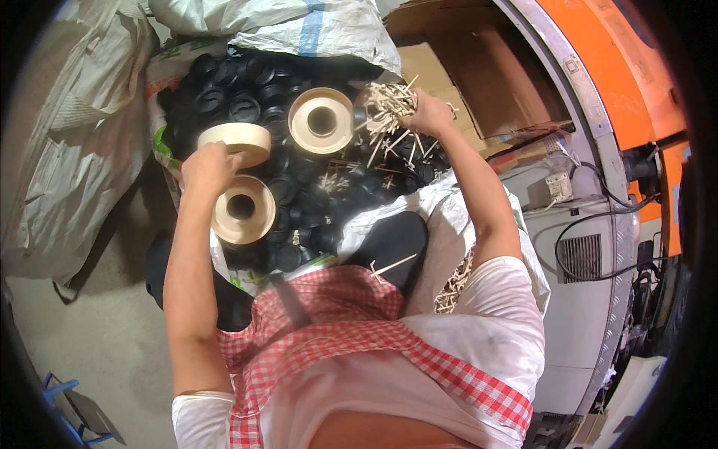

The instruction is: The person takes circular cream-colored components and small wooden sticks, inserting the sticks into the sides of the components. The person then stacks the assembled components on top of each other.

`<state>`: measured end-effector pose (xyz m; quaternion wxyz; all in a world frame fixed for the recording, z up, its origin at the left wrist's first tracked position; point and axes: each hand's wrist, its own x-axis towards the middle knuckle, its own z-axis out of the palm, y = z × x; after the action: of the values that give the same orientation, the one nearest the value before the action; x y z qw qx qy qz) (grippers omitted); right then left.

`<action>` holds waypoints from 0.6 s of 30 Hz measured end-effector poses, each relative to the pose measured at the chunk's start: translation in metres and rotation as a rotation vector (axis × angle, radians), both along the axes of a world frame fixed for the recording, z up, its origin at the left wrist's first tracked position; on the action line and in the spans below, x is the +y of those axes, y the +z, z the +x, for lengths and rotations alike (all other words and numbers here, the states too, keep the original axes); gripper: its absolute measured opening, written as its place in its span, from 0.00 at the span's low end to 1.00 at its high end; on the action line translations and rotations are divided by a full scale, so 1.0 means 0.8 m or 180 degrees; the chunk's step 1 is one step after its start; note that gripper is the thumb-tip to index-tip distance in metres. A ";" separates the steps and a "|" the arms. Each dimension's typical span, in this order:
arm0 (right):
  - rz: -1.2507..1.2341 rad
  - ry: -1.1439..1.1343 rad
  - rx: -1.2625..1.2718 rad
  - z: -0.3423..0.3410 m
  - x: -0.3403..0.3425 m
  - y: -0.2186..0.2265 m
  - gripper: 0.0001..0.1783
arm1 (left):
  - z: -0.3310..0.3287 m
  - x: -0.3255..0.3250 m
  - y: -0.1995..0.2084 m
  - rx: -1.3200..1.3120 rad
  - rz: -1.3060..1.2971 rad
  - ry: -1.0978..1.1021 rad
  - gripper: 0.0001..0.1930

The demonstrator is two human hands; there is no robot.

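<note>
My left hand (208, 170) grips a cream round plastic part (247, 138) by its near edge, tilted so that its side wall shows. My right hand (434, 114) is closed around a bunch of thin cream plastic sprue sticks (389, 106), their ends poking out. Two more round cream parts, each with a dark hole in the middle, lie on a heap of black round plastic pieces (254, 72): an upper one (299, 118) between my hands and a lower one (262, 213) below my left hand. Loose sticks (338, 176) lie scattered on the heap.
White woven sacks stand at the left (82, 150) and along the far side (329, 30). Beyond my right hand is an open cardboard box (501, 82). An orange machine (636, 67) and a black cable (568, 236) are at the right. More sticks (452, 288) fill a sack by my right arm.
</note>
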<state>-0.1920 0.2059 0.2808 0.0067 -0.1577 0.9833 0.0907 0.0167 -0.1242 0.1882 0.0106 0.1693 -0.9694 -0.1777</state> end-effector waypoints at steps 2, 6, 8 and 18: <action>-0.0647 -0.0079 -0.0101 0.020 0.009 0.021 0.34 | 0.003 -0.003 -0.003 -0.0009 -0.0001 -0.0034 0.19; -0.1495 -0.0145 -0.0134 0.052 0.085 0.056 0.36 | -0.003 0.000 -0.012 -0.0070 -0.0025 -0.0209 0.19; -0.1594 -0.0214 0.0037 0.065 0.156 0.062 0.36 | -0.006 0.009 -0.012 -0.0120 -0.0045 -0.0296 0.19; -0.1824 -0.1588 0.0532 0.326 0.307 0.164 0.39 | 0.010 0.014 -0.018 -0.0008 0.0112 -0.0617 0.21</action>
<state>0.0684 0.4515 0.4122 -0.0959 0.0987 0.9741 -0.1795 0.0246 -0.1130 0.1739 -0.0109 0.0750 -0.9779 -0.1947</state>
